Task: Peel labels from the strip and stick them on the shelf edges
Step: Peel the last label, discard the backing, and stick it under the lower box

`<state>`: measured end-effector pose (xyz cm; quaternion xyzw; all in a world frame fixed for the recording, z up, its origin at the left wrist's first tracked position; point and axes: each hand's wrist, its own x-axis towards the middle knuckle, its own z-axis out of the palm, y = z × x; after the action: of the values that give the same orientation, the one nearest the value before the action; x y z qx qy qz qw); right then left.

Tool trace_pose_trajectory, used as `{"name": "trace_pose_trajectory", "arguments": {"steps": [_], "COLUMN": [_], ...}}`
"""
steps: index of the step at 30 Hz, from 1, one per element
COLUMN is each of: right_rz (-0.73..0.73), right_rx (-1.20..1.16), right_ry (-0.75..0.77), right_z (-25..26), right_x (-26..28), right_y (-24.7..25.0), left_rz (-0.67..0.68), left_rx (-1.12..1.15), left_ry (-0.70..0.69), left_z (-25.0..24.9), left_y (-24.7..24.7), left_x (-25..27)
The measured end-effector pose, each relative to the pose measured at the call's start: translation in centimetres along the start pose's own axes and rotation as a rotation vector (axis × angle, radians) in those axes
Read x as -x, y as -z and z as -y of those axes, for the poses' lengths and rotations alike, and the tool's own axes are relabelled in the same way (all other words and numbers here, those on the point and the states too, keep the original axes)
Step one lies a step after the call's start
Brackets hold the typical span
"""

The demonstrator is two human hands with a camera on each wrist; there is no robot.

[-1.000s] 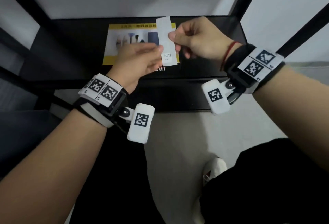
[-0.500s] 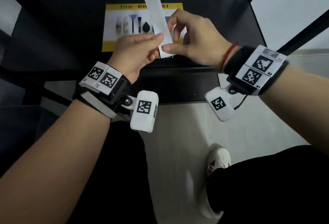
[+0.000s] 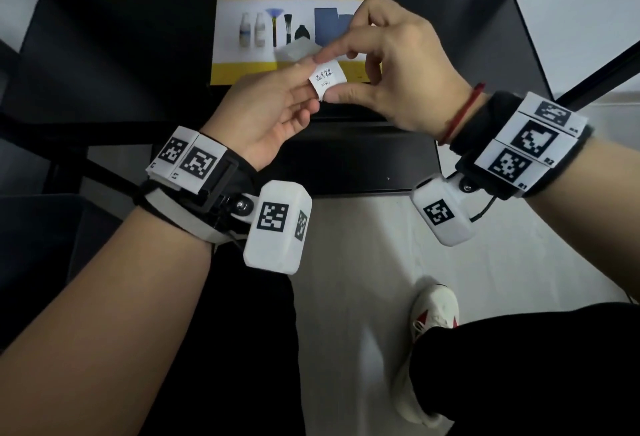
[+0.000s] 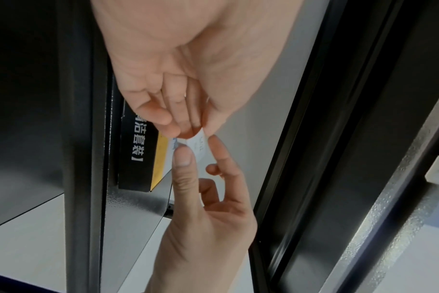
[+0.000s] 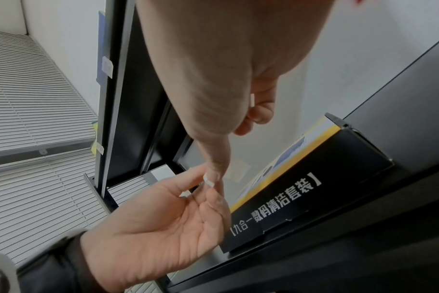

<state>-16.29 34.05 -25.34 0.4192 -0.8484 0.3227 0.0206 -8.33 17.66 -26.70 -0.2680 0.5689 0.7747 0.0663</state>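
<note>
A small white label [image 3: 327, 78] with handwriting sits at the end of the label strip, held above the black shelf [image 3: 104, 55]. The strip's pale backing [image 3: 294, 51] bends away behind it. My left hand [image 3: 311, 86] pinches the strip at the label's left edge. My right hand [image 3: 329, 75] pinches the label between thumb and forefinger, its other fingers curled. The left wrist view shows both hands meeting on the label [image 4: 198, 145]. Only a sliver of label [image 5: 209, 181] shows in the right wrist view. The shelf's front edge [image 3: 346, 162] lies just below the hands.
A yellow and black product box [image 3: 277, 3] lies flat on the shelf under the hands. Black uprights [image 3: 588, 65] frame the shelf at the right. White floor and my shoe [image 3: 434, 311] are below. Window blinds [image 5: 25, 99] show at the left of the right wrist view.
The strip stood upright and long before; now it is bent over low between both hands with the written label facing up. My right fingers have shifted down onto the label.
</note>
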Motion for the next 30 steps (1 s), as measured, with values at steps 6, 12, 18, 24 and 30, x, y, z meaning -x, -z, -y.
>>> {"name": "trace_pose_trajectory", "arguments": {"steps": [6,12,18,24,30], "right_rz": [-0.004,-0.014,0.005,-0.030,0.074], "right_rx": [-0.002,0.008,-0.007,-0.260,-0.473], "right_ry": [-0.014,0.039,0.077,0.032,0.121], "right_z": [0.7,1.1,2.0,4.6,11.5], "right_x": [-0.2,-0.3,-0.6,-3.2,-8.5], "right_y": [-0.7,-1.4,-1.8,-3.0,-8.6], "left_rz": [-0.003,-0.027,-0.048,-0.243,-0.680], "left_rx": [0.026,0.017,-0.023,-0.173,-0.277], "left_ry": [0.016,0.020,-0.025,-0.206,-0.292], "left_z": [-0.2,-0.1,0.1,-0.3,-0.2], "left_y": [0.8,1.6,2.4,6.3,18.8], "left_x": [0.5,0.5,0.8,2.3,8.5]}}
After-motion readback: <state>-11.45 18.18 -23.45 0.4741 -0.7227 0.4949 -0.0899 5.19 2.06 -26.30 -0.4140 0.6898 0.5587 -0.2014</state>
